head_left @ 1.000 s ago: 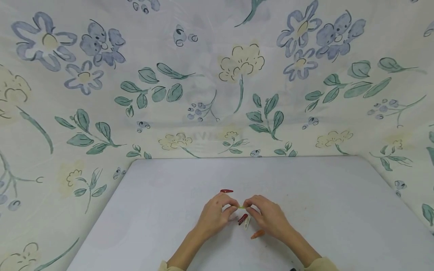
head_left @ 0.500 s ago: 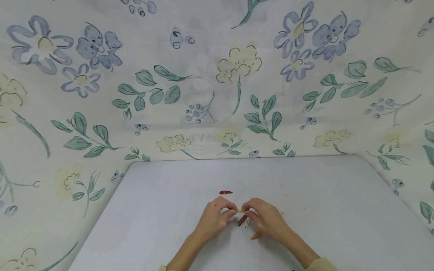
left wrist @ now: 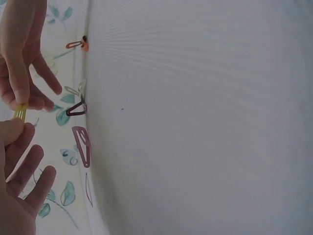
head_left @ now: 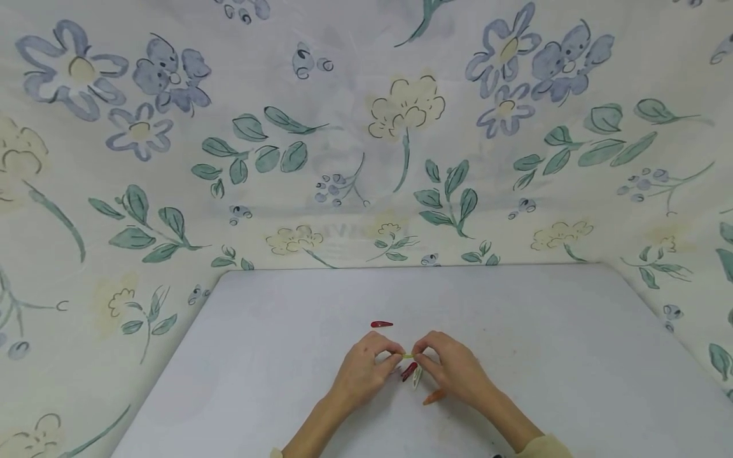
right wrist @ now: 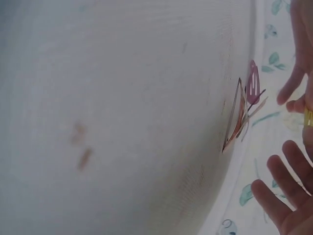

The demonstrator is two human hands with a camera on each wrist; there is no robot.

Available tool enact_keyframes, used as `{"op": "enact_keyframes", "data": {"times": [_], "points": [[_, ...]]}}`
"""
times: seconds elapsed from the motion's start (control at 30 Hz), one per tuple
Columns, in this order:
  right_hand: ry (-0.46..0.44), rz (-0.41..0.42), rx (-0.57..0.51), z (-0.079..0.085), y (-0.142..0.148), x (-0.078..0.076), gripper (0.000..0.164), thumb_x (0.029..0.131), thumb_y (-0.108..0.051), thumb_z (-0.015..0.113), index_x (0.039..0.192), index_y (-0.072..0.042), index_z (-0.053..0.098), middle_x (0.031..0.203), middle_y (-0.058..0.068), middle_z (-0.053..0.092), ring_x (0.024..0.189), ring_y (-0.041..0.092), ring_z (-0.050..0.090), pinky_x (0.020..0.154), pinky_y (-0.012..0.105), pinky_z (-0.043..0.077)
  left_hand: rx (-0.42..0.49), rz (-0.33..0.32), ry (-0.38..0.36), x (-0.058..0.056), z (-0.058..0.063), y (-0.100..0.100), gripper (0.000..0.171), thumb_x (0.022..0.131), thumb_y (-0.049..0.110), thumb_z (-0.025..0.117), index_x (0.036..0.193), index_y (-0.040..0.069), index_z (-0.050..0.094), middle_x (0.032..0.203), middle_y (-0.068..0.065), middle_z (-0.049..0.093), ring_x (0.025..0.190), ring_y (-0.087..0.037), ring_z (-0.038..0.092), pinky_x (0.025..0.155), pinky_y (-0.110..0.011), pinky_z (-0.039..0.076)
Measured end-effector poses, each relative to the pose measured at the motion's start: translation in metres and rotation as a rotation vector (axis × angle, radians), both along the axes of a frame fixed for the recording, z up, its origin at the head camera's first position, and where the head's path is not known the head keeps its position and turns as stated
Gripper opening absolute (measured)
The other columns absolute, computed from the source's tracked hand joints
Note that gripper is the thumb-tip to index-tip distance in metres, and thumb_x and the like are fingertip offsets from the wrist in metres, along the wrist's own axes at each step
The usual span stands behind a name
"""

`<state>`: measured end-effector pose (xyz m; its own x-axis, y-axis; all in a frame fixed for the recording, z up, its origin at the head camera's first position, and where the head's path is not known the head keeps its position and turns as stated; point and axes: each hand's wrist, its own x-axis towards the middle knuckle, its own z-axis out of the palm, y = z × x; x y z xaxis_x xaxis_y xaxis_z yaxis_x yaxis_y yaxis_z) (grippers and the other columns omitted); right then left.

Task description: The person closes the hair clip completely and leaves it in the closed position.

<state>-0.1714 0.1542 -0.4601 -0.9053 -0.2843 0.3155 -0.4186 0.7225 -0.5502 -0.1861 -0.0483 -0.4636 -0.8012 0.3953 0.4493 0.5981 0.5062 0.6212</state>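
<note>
A small yellow snap hair clip (head_left: 408,355) is stretched between my two hands, level above the table. My left hand (head_left: 359,370) pinches one end between thumb and forefinger, and my right hand (head_left: 455,369) pinches the other. In the left wrist view, slots run along the yellow hair clip (left wrist: 20,112) and the left hand's other fingers are spread apart. Just below the hands lie a dark red hair clip (head_left: 409,371) and a cream one, the cream hair clip (head_left: 417,379). An orange hair clip (head_left: 434,397) lies partly beneath the right hand.
Beyond the left hand lies a red hair clip (head_left: 381,324). A mauve hair clip (left wrist: 82,147) shows in the left wrist view. The white table (head_left: 258,331) meets a floral-patterned cloth (head_left: 343,159) at its back and sides. A dark object pokes in at the bottom edge.
Both hands dip slightly and come back up, partly with the head camera's own shift. The yellow hair clip stays pinched between them, and the other clips lie where they were.
</note>
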Motion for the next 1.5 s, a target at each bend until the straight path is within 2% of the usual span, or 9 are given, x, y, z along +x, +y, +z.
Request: {"op": "enact_keyframes", "data": {"times": [0.17, 0.47, 0.73, 1.07, 1.23, 1.37, 1.5], "points": [[-0.071, -0.035, -0.02, 0.0, 0.0, 0.001, 0.008, 0.091, -0.018, 0.071, 0.095, -0.022, 0.064, 0.093, -0.012, 0.063, 0.088, 0.008, 0.061, 0.083, 0.035, 0.054, -0.024, -0.012, 0.009, 0.0, -0.001, 0.0, 0.01, 0.086, 0.008, 0.074, 0.092, 0.016, 0.073, 0.089, 0.008, 0.069, 0.089, -0.011, 0.061, 0.079, -0.029, 0.051], [-0.146, -0.044, -0.001, 0.003, 0.0, -0.001, 0.005, 0.093, -0.018, 0.067, 0.095, -0.02, 0.063, 0.092, -0.01, 0.062, 0.088, 0.01, 0.058, 0.086, 0.04, 0.054, -0.054, 0.002, 0.016, 0.0, 0.001, 0.0, 0.018, 0.083, 0.006, 0.075, 0.098, 0.015, 0.073, 0.087, 0.008, 0.068, 0.087, -0.014, 0.061, 0.08, -0.03, 0.052], [-0.167, -0.011, 0.009, 0.005, 0.0, -0.005, 0.005, 0.095, -0.021, 0.064, 0.093, -0.017, 0.062, 0.092, -0.009, 0.06, 0.085, 0.012, 0.056, 0.082, 0.037, 0.053, -0.063, 0.001, 0.157, -0.004, 0.001, 0.001, 0.023, 0.077, 0.003, 0.079, 0.097, 0.013, 0.072, 0.085, 0.005, 0.066, 0.086, -0.011, 0.059, 0.078, -0.029, 0.052], [-0.198, -0.002, 0.027, 0.009, -0.003, -0.009, 0.005, 0.096, -0.019, 0.059, 0.092, -0.018, 0.062, 0.091, -0.008, 0.058, 0.083, 0.012, 0.054, 0.078, 0.035, 0.052, -0.121, -0.001, 0.233, -0.007, 0.003, 0.001, 0.02, 0.077, 0.007, 0.08, 0.095, 0.014, 0.074, 0.084, 0.006, 0.064, 0.085, -0.009, 0.058, 0.074, -0.026, 0.051], [-0.19, -0.034, 0.016, 0.011, -0.004, -0.009, 0.006, 0.096, -0.021, 0.059, 0.094, -0.016, 0.063, 0.093, -0.008, 0.059, 0.083, 0.01, 0.055, 0.079, 0.035, 0.052, -0.124, 0.007, 0.226, -0.009, 0.005, 0.002, 0.019, 0.077, 0.007, 0.08, 0.094, 0.013, 0.074, 0.084, 0.006, 0.065, 0.084, -0.009, 0.058, 0.073, -0.025, 0.051], [-0.166, -0.039, 0.004, 0.012, -0.003, -0.009, 0.006, 0.095, -0.021, 0.065, 0.098, -0.016, 0.064, 0.096, -0.008, 0.061, 0.09, 0.013, 0.06, 0.085, 0.038, 0.053, -0.131, 0.019, 0.194, -0.01, 0.007, 0.003, 0.018, 0.079, 0.009, 0.079, 0.095, 0.012, 0.074, 0.085, 0.006, 0.066, 0.087, -0.01, 0.059, 0.076, -0.026, 0.052], [-0.132, -0.041, 0.002, 0.012, -0.001, -0.01, 0.013, 0.091, -0.019, 0.071, 0.102, -0.016, 0.064, 0.098, -0.006, 0.063, 0.097, 0.018, 0.063, 0.09, 0.041, 0.053, -0.132, 0.026, 0.17, -0.013, 0.01, 0.005, 0.016, 0.081, 0.01, 0.078, 0.096, 0.012, 0.075, 0.089, 0.004, 0.067, 0.092, -0.012, 0.061, 0.079, -0.029, 0.054]]}}
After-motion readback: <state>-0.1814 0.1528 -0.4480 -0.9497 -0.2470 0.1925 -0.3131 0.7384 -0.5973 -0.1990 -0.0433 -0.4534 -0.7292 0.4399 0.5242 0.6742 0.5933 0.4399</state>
